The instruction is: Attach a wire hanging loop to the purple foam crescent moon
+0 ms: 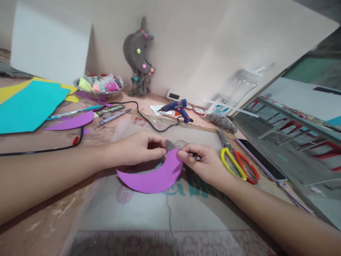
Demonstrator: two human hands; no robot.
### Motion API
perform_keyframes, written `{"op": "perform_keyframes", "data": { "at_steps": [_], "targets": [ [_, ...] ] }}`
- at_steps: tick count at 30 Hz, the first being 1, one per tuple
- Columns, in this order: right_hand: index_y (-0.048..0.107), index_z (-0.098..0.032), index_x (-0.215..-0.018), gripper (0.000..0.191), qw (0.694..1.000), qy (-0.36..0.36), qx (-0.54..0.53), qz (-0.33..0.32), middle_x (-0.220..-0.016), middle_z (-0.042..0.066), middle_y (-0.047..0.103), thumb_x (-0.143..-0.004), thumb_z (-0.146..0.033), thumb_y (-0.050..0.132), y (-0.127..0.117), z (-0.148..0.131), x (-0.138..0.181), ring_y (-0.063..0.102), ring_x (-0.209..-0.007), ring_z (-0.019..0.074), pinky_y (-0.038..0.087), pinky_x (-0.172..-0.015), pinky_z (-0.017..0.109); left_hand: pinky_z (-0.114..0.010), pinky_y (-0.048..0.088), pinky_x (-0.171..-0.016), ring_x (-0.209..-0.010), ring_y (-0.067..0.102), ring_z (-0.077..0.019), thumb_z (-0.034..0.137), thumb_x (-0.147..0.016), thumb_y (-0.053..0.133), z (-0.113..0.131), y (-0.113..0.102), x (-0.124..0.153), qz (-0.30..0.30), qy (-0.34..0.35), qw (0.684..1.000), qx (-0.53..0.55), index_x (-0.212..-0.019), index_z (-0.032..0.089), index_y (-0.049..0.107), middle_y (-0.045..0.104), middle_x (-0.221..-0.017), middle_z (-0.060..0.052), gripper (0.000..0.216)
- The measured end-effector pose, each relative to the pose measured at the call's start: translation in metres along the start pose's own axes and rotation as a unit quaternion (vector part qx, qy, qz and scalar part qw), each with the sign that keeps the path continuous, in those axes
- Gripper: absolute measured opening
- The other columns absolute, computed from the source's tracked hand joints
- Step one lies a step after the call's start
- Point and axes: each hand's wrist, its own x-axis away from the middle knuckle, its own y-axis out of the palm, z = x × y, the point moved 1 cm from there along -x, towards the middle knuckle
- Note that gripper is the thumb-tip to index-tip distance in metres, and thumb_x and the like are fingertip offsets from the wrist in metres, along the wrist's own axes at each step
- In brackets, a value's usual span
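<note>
A purple foam crescent (160,179) is held between my two hands, its long point toward the left. Grey yarn (170,144) covers its upper tip. My left hand (149,147) is closed, with thumb and fingers pinching at the inner edge near that yarn. On the outer edge, my right hand (204,161) pinches with thumb and index finger; a small greyish bit shows among its curled fingers, too hidden to name. Beneath lies a cardboard sheet (106,209) with printed markings.
Scissors (234,163) and a phone (262,160) lie at the right. Behind are a blue glue gun (177,108) with its black cord, a grey yarn skein (221,122) and a bowl (98,94). Coloured foam sheets (32,106) lie left; a decorated grey moon (137,53) hangs on the wall.
</note>
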Motion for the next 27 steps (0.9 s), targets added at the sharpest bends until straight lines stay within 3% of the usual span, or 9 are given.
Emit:
{"op": "perform_keyframes", "data": {
  "at_steps": [8, 19, 27],
  "targets": [
    [0.057, -0.016, -0.065, 0.018, 1.0, -0.01, 0.014, -0.004, -0.058, -0.002, 0.053, -0.08, -0.025, 0.055, 0.0002, 0.0016, -0.0006, 0.047, -0.054, 0.0086, 0.039, -0.052, 0.019, -0.018, 0.035, -0.051, -0.052, 0.046, -0.0071, 0.026, -0.081, 0.048, 0.0035, 0.0006, 0.0013, 0.014, -0.014, 1.0, -0.007, -0.067, 0.015, 0.052, 0.05, -0.059, 0.005, 0.018],
    [0.057, -0.016, -0.066, 0.016, 1.0, -0.012, 0.019, -0.016, -0.057, -0.003, 0.051, -0.08, -0.024, 0.055, 0.001, 0.0024, -0.0004, 0.044, -0.052, 0.008, 0.037, -0.05, 0.019, -0.018, 0.034, -0.054, -0.056, 0.043, -0.0071, 0.019, -0.081, 0.046, -0.0012, 0.0001, -0.0009, 0.006, 0.018, 0.999, -0.027, -0.065, 0.015, 0.051, 0.047, -0.059, 0.005, 0.016],
    [0.057, -0.016, -0.066, 0.016, 1.0, -0.002, 0.01, -0.011, -0.058, -0.003, 0.053, -0.08, -0.024, 0.054, 0.0002, 0.0007, -0.0002, 0.046, -0.054, 0.0084, 0.038, -0.052, 0.019, -0.017, 0.032, -0.046, -0.052, 0.044, -0.0071, 0.021, -0.082, 0.044, 0.0009, -0.0001, 0.0014, -0.002, -0.035, 0.999, 0.026, -0.068, 0.015, 0.053, 0.047, -0.058, 0.005, 0.017]
  ]
}}
